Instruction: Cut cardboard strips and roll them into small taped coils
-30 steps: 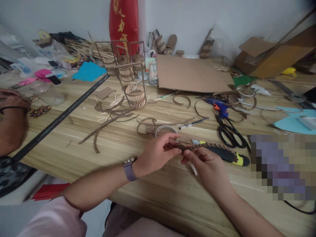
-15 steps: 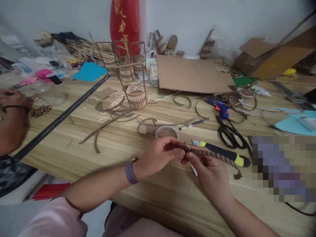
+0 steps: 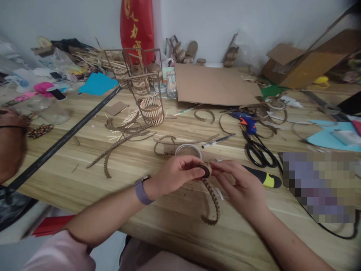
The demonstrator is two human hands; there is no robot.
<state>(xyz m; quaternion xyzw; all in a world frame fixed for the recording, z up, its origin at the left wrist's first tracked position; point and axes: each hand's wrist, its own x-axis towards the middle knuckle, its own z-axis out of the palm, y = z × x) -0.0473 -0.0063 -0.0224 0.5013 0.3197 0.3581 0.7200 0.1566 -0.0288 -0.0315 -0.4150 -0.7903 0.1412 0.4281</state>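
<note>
A brown corrugated cardboard strip (image 3: 213, 199) is wound at its upper end into a small tight coil. My left hand (image 3: 180, 174) pinches that coil between thumb and fingers. At the coil's right side, the closed fingertips of my right hand (image 3: 239, 184) grip its edge. The free tail of the strip hangs below the coil and curls to the left near the tabletop. Just behind my hands lies a roll of tape (image 3: 188, 146), partly covered by the left fingers. A utility knife (image 3: 267, 179) with a black and yellow handle lies behind my right hand, its front part hidden.
Small stick baskets (image 3: 151, 111) with tall handles stand at the back. More corrugated strips (image 3: 105, 158) lie left of centre. Black scissors (image 3: 261, 152), a blue glue gun (image 3: 248, 122) and a pen (image 3: 218, 140) lie beyond my hands. Another person's arm (image 3: 12, 146) rests at the left.
The strip's tail pointed right across the knife; now it hangs down below the coil. My right hand has turned and moved up to the coil's side. The view has shifted slightly.
</note>
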